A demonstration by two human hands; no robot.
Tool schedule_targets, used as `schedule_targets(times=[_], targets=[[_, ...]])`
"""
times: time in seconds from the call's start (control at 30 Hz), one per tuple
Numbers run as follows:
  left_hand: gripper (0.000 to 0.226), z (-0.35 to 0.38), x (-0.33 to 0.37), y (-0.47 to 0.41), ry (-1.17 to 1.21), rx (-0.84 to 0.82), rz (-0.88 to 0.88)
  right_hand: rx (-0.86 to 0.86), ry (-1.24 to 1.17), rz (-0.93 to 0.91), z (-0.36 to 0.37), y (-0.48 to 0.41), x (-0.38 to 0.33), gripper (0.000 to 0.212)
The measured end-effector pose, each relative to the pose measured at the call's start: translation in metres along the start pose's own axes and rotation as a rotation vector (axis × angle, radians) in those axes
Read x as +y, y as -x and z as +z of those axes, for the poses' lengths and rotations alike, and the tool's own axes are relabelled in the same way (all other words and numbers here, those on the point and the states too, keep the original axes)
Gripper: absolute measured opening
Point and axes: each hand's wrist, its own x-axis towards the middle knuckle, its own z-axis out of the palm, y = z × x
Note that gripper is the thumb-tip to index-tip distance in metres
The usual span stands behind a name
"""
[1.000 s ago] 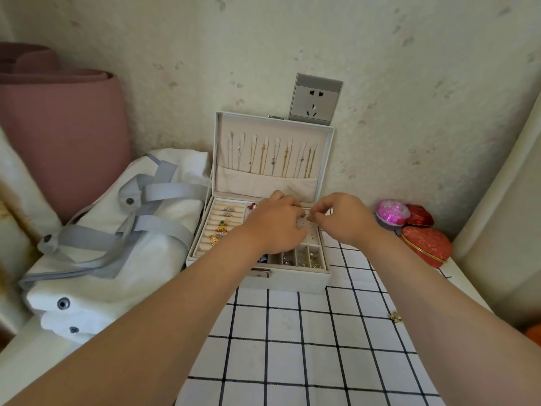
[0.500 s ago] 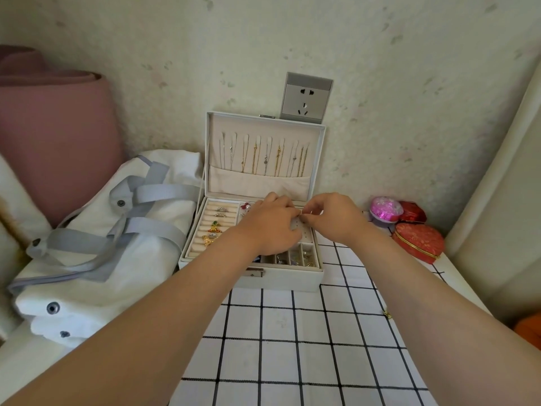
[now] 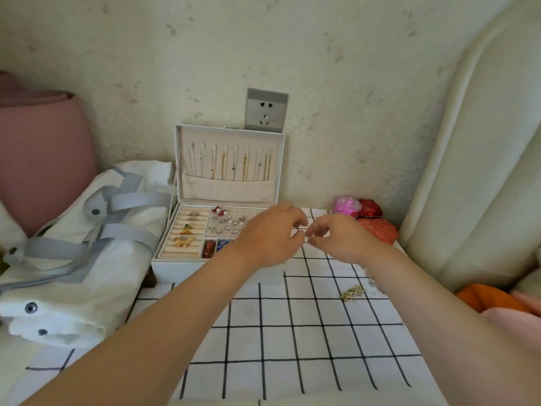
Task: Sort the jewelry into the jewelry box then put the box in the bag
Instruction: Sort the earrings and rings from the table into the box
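The white jewelry box [image 3: 164, 260] stands open against the wall, its lid upright with several necklaces hung inside. Its tray holds rings on the left, earrings on a panel and beads in small cells. My left hand [image 3: 268, 237] hovers over the box's right end. My right hand [image 3: 336, 238] is just right of the box, above the checked table. The curled fingertips of both hands nearly meet, and I cannot tell whether anything tiny is between them. A gold piece of jewelry [image 3: 352, 294] lies loose on the table beside my right forearm. The white bag [image 3: 87, 253] with grey straps lies left of the box.
Red embroidered pouches [image 3: 379, 230] and a pink glittery one [image 3: 347, 205] sit at the back right corner. A wall socket [image 3: 265, 109] is above the box. A pink roll [image 3: 44, 159] stands at the left, a cream cushion [image 3: 480, 171] at the right, orange cloth [image 3: 486, 297] below it.
Both hands have drawn back from the earring panel and shifted right together, off the box's edge. The earring panel is uncovered now. The view has swung left.
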Motion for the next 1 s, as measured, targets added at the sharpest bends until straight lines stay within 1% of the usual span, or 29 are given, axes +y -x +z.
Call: schedule_targets(times=[0.07,0.13,0.27,0.4,0.5,0.57,0.63,0.73,0.87,1.0], targets=[[0.023,0.009,0.016,0.005,0.008,-0.038,0.009,-0.075,0.066,0.011,-0.007,0.02,0.012,0.011],[0.021,0.018,0.029,0.011,0.007,-0.082,0.025,-0.114,0.103,0.038,-0.013,0.037,0.023,0.016],[0.023,0.041,0.049,0.02,-0.016,-0.185,0.029,-0.142,0.07,0.117,-0.021,0.064,0.044,0.018],[0.035,0.064,0.06,0.026,-0.058,-0.312,0.075,-0.208,0.112,0.114,-0.018,0.075,0.058,0.023],[0.044,0.077,0.064,0.031,-0.131,-0.374,0.138,-0.227,0.178,0.116,-0.014,0.077,0.064,0.02],[0.045,0.083,0.062,0.033,-0.155,-0.396,0.159,-0.248,0.203,0.112,-0.011,0.077,0.065,0.016],[0.04,0.086,0.059,0.033,-0.146,-0.374,0.155,-0.256,0.215,0.111,-0.01,0.075,0.067,0.013],[0.027,0.084,0.055,0.03,-0.123,-0.331,0.107,-0.26,0.201,0.133,-0.013,0.073,0.069,0.019],[0.015,0.079,0.05,0.029,-0.077,-0.346,0.045,-0.262,0.175,0.131,-0.017,0.073,0.071,0.027],[0.01,0.076,0.05,0.027,-0.058,-0.373,0.008,-0.265,0.168,0.119,-0.019,0.071,0.068,0.033]])
